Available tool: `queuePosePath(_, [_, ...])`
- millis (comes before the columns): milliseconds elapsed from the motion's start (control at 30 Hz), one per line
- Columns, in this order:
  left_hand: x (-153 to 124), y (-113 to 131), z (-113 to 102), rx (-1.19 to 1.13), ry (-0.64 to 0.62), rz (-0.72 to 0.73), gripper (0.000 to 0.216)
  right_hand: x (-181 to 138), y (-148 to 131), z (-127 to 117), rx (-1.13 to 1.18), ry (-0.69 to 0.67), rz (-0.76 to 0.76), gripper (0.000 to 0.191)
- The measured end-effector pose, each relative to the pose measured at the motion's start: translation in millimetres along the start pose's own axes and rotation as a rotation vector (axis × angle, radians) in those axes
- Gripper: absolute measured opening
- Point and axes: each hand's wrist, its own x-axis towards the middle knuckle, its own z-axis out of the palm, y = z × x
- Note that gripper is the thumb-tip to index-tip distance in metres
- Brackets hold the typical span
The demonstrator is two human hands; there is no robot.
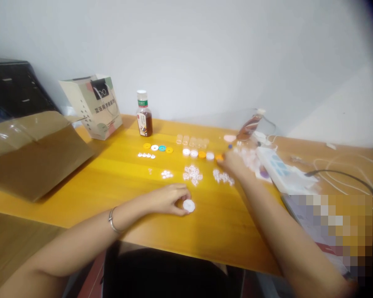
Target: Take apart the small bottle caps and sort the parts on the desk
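Near the front of the table, my left hand [174, 198] has its thumb and fingers closed around the edge of a white round disc [188, 205]. Farther off to the right, my right hand [234, 164] is blurred, its fingertips at an orange disc [219, 157] on the end of a row. I cannot make out whether they grip it. In the same row lie white discs [194, 153] and another orange disc [201, 155]. Behind it stand several clear, pale cup-like pieces [192, 141]. White flower-like pieces [192, 174] and smaller white pieces [223, 177] lie between my hands.
Yellow, white and blue rings [162, 148] lie left of centre, with small white parts [146, 155] before them. A drink bottle [144, 114], paper bag [95, 105] and cardboard box [34, 157] stand behind and left. A tilted bottle [251, 126], white tray [273, 165] and cables are right.
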Motion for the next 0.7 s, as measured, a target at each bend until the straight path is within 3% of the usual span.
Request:
queuePosePath(233, [0, 1, 0, 0.005, -0.013, -0.012, 0.025, -2, 0, -1, 0.044, 0.009, -0.009, 0.020])
queuePosePath(367, [0, -1, 1, -0.001, -0.008, 0.000, 0.025, -22, -10, -13, 0.229, 0.024, -0.067, 0.021])
queuePosePath(433, [-1, -1, 1, -0.003, -0.008, 0.005, 0.025, -41, -18, -21, 0.371, -0.090, -0.177, 0.021])
queuePosePath(600, [0, -2, -2, 0.015, -0.030, 0.015, 0.024, -95, -40, -28, 0.623, -0.592, -0.561, 0.023])
queuePosePath(700, [1, -1, -4, 0.027, -0.046, 0.020, 0.020, -112, -47, -20, 0.602, -0.580, -0.607, 0.034])
